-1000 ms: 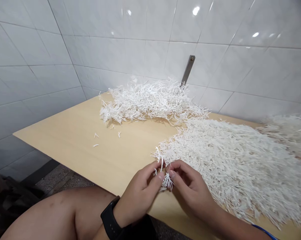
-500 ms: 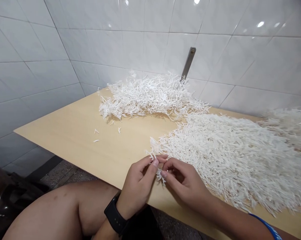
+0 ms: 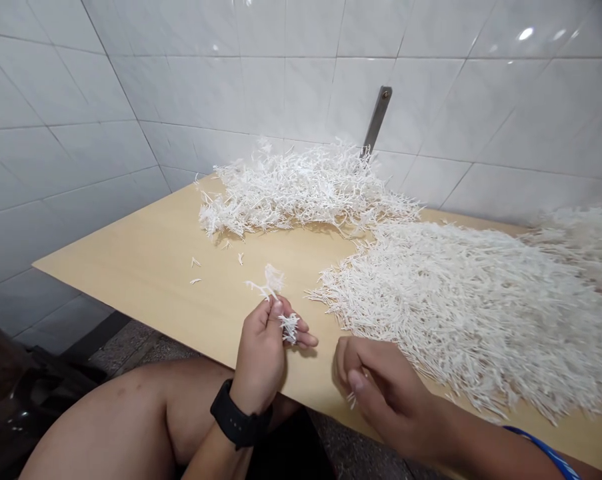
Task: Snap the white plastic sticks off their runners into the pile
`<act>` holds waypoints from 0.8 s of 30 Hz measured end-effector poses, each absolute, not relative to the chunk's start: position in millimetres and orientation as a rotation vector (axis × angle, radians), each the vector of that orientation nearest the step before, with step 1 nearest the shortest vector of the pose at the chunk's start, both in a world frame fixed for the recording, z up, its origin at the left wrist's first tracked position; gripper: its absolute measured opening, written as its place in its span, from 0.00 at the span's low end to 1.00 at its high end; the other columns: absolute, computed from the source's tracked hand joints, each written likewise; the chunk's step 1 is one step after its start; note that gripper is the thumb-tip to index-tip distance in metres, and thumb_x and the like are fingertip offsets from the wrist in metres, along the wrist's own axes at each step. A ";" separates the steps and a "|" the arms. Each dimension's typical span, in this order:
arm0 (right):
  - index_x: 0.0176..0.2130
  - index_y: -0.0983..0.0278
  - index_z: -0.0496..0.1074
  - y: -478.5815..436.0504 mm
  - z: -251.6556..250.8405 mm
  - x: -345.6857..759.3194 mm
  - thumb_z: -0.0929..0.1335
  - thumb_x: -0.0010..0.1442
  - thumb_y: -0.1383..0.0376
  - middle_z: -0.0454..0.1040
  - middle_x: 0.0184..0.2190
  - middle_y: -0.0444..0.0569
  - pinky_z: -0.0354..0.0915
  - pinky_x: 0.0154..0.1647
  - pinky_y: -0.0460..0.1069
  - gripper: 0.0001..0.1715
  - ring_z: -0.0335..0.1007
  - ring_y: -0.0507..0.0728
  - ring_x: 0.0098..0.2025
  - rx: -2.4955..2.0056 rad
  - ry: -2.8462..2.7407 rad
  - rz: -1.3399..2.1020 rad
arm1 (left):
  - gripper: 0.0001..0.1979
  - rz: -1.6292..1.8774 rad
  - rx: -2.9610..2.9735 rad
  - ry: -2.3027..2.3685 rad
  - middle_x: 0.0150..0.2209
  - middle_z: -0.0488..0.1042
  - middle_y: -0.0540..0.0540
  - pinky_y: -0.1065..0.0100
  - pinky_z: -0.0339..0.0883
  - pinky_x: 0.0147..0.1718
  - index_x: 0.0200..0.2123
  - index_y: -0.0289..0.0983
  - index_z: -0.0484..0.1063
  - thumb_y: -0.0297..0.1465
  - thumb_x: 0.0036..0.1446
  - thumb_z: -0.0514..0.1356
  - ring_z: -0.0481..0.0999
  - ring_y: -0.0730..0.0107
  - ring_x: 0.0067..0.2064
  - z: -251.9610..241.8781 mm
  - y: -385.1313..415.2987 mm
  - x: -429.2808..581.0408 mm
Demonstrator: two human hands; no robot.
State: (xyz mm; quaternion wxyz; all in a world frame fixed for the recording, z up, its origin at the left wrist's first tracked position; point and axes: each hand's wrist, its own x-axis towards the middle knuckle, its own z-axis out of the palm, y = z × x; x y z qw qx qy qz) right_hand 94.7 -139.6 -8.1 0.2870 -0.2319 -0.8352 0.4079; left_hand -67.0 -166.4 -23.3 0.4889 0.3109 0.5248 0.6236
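Note:
My left hand [image 3: 267, 347], with a black watch on the wrist, is closed on a small white branched plastic piece [image 3: 275, 301] held just above the table's near edge. My right hand [image 3: 381, 383] is lower and to the right, its fingers curled around a few thin white sticks [image 3: 351, 399] that barely show. A broad heap of thin white sticks [image 3: 471, 300] lies just right of both hands. A second heap of white branched pieces [image 3: 301, 190] lies at the back of the light wooden table [image 3: 151, 260].
A few loose white bits [image 3: 195, 263] lie on the table's left half. White tiled walls close in the table behind and on the left; a metal bracket [image 3: 378, 120] is fixed to the back wall. My bare knee [image 3: 131, 420] is under the near edge.
My hands have pulled apart. The left one moved left and up with the branched piece; the right one dropped down toward the table's near edge with a few sticks.

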 end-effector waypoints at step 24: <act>0.39 0.61 0.70 -124.5 -12.0 89.7 0.63 0.62 0.64 0.73 0.33 0.48 0.67 0.35 0.50 0.06 0.70 0.55 0.34 -0.820 -2.049 1.079 | 0.18 1.299 1.349 1.056 0.61 0.65 0.43 0.54 0.50 0.62 0.53 0.42 0.72 0.36 0.62 0.56 0.59 0.56 0.64 -16.1 -172.9 -73.1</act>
